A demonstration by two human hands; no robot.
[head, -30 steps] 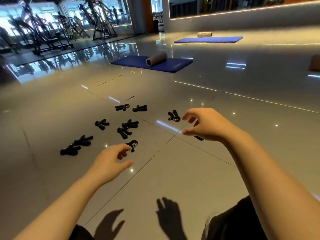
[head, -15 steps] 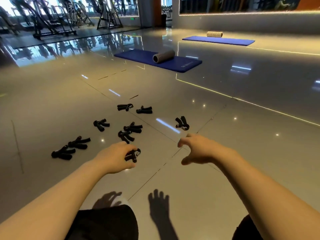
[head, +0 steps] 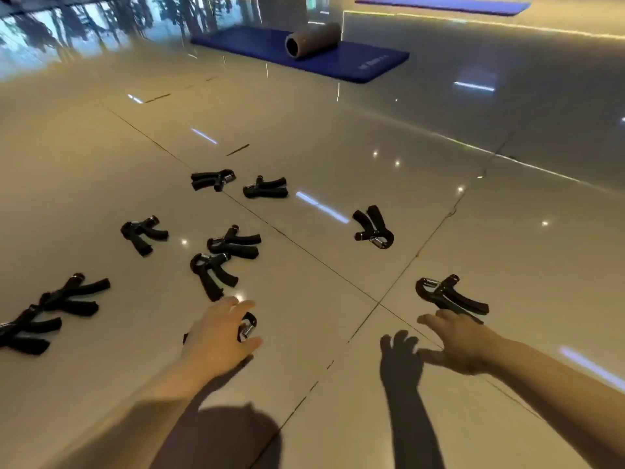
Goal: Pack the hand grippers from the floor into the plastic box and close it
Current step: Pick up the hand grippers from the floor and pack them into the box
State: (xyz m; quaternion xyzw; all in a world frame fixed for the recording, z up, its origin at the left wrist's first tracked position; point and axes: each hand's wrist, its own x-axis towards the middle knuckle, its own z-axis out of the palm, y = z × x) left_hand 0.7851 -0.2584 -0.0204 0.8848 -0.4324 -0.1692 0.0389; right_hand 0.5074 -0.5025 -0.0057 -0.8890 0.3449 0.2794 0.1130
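Far left, on the tiled floor [head: 338, 147]: two black hand grippers lie overlapping, one at the frame edge [head: 23, 330], the other just beyond it [head: 72, 296]. Further right, a single gripper [head: 142, 233] lies apart, handles pointing toward the viewer. Next, a pair close together: one [head: 211, 275] nearer, one [head: 235, 243] just behind it, touching or nearly so. Beyond these, two more side by side, one [head: 211, 180] and one [head: 265, 187], coil ends facing each other.

Left hand [head: 216, 336]: low at the floor, palm down, fingers and thumb curled around a gripper [head: 247, 328]; only the gripper's loop and metal spring show past the fingers. Grip closed on it.

Right of centre, a lone gripper [head: 373, 228] lies with handles pointing away.

Right hand [head: 463, 343]: palm down, fingers spread and extended, nothing in the grip. Fingertips at or touching the near handle of a gripper [head: 449, 297]; contact cannot be confirmed. Hand shadow on the floor just to its left.

Background: blue mat [head: 304, 52] with a grey foam roller [head: 313, 38] lying on it. Plastic box out of frame.
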